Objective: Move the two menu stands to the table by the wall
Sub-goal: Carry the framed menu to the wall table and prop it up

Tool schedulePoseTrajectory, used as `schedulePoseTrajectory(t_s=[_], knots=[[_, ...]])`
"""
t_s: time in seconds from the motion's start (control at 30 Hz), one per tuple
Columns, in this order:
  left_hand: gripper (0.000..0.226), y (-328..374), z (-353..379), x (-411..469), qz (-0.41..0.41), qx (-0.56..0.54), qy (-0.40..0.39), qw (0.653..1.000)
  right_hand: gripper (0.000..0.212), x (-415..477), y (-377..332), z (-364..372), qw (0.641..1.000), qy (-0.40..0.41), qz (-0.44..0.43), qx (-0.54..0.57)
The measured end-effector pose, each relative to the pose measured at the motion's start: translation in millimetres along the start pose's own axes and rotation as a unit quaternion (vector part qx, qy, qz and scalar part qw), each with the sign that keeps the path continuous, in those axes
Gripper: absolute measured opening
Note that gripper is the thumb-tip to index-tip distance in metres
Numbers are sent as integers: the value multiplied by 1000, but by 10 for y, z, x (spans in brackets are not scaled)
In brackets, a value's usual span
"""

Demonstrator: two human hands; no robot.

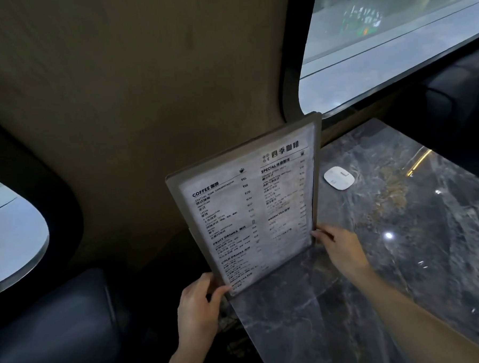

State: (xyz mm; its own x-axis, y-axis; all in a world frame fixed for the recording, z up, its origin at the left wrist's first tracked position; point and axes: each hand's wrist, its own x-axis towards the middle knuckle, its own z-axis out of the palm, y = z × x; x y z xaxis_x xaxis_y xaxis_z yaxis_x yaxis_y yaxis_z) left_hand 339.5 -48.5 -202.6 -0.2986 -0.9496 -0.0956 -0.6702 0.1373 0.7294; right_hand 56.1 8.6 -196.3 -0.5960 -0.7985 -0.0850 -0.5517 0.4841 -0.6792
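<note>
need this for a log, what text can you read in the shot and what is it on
All on the menu stand, held by the left hand and right hand:
"COFFEE"
"SPECIAL"
"FRUIT DRINKS"
"COLD DRINKS"
"GREEN TEA"
"WHITE TEA"
Item names and prices: too blurred.
White disc on the table: mark unreadable.

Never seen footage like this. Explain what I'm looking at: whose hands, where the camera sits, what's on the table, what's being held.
There is no machine here. One camera is worn on a person's head and looks forward and down, so the two bare hands are their own. The left hand grips the lower left corner of a menu stand, and the right hand holds its lower right edge. The stand is upright at the edge of a dark marble table next to the wall, under a window. Only one stand is visible. A small white device lies on the table beyond it.
</note>
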Motion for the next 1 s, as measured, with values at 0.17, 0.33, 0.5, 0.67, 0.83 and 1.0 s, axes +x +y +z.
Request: schedulePoseTrajectory(t_s=[0.17, 0.33, 0.5, 0.67, 0.83, 1.0], knots=[[16, -10, 16, 40, -11, -17, 19, 1000, 18, 68, -45, 63, 998, 45, -10, -31], [14, -41, 4, 162, -11, -25, 33, 999, 20, 209, -125, 147, 999, 42, 10, -7], [19, -81, -49, 331, -8, -32, 51, 998, 23, 375, -243, 221, 999, 39, 1, -36], [17, -130, -121, 539, -15, -24, 56, 998, 22, 497, -368, 310, 998, 47, -31, -42], [23, -133, -147, 714, -25, -21, 73, 997, 23, 686, -459, 384, 998, 36, -35, -46], [9, -190, -196, 857, -54, -35, 58, 996, 21, 795, -526, 456, 998, 38, -40, -36]])
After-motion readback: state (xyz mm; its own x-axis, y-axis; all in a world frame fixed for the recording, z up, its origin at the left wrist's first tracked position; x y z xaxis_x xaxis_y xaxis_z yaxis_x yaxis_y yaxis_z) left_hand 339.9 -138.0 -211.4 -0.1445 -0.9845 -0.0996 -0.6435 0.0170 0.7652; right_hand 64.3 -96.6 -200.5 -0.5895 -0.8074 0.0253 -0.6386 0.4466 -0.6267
